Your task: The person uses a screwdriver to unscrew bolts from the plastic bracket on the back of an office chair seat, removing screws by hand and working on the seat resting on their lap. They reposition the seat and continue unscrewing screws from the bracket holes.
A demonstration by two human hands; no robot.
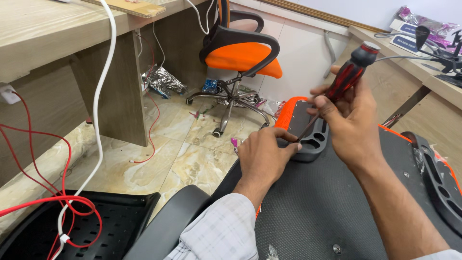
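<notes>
From the head camera, the right hand (353, 120) is closed around the shaft end of a screwdriver with a red-and-black handle and grey cap (347, 77), which tilts up toward the upper right while its thin metal shaft runs down-left to a black plastic armrest bracket with oval openings (313, 137). That bracket sits at the far edge of an upturned black mesh chair seat with orange trim (317, 202), which fills the lower right of the view. The left hand (263, 156) lies on the same far edge, fingers curled and pinching at the spot where the screwdriver tip meets the bracket; what the fingertips grip there is too small to tell. Another black bracket (440, 183) lies at the seat's right edge. Beyond, on the marble-tiled floor (192, 159), stands an orange-cushioned swivel chair with black armrests (243, 55), beside a wooden desk (57, 38) trailing red and white cables (96, 110).
</notes>
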